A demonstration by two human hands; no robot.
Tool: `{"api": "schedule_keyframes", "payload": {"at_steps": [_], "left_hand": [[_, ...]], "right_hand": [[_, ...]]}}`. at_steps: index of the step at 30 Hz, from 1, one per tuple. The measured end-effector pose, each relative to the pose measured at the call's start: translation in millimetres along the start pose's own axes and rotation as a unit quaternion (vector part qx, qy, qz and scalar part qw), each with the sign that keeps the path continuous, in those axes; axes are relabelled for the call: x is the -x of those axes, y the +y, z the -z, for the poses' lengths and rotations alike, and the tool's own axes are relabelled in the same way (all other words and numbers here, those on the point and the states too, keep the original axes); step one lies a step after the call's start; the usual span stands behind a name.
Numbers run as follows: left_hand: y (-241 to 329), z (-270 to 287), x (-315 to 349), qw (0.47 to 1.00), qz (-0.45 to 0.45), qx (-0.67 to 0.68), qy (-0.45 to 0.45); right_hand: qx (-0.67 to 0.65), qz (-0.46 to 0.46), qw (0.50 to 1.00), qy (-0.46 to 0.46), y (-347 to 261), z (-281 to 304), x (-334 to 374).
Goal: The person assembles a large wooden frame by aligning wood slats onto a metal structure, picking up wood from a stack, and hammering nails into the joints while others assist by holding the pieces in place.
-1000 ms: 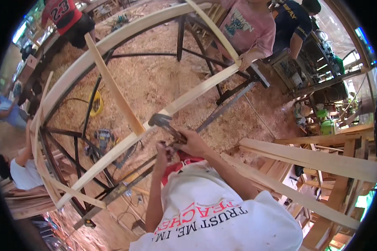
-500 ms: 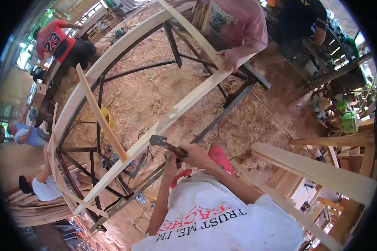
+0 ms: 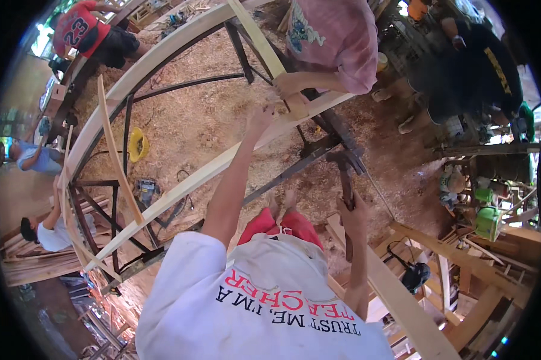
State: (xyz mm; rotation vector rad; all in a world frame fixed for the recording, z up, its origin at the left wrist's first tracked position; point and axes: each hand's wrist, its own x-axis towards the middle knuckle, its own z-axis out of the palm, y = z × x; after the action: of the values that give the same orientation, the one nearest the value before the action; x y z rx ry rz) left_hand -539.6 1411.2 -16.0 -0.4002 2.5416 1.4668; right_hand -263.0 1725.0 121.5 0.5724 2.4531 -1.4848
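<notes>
My left hand (image 3: 259, 120) reaches forward over the far side of a long pale wooden beam (image 3: 222, 162). Its fingers are drawn together, and anything between them is too small to make out. In my right hand (image 3: 354, 213) is a hammer (image 3: 347, 186), gripped by its handle with the head pointing away from me, to the right of the beam. Close to my left hand, a co-worker's hand (image 3: 288, 84) rests on a narrow wooden strip (image 3: 259, 45), whose near end lies on the beam.
A dark metal frame (image 3: 189, 85) carries the curved wooden rim (image 3: 135, 75). A loose curved strip (image 3: 111, 144) leans across the left side. Near it are a yellow hard hat (image 3: 138, 144) and a power tool (image 3: 145, 191). Planks (image 3: 402, 306) lie at my right; several people work around.
My left hand has left the hammer and stretched forward to the beam. My right hand has carried the hammer rightward. The co-worker's strip end has shifted along the beam, and my view has moved.
</notes>
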Motion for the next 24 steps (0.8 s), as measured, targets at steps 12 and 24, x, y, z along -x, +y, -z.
{"api": "schedule_keyframes", "payload": {"at_steps": [12,24], "left_hand": [[98,-103,-80,0.977,0.019,0.173,-0.125],[110,-135,-117,0.977,0.01,0.189,-0.097]], "right_hand": [[-0.105,-0.092,0.984,0.115,10,59,-43],[-0.064,-0.013,0.996,0.055,36,155,-196]]}}
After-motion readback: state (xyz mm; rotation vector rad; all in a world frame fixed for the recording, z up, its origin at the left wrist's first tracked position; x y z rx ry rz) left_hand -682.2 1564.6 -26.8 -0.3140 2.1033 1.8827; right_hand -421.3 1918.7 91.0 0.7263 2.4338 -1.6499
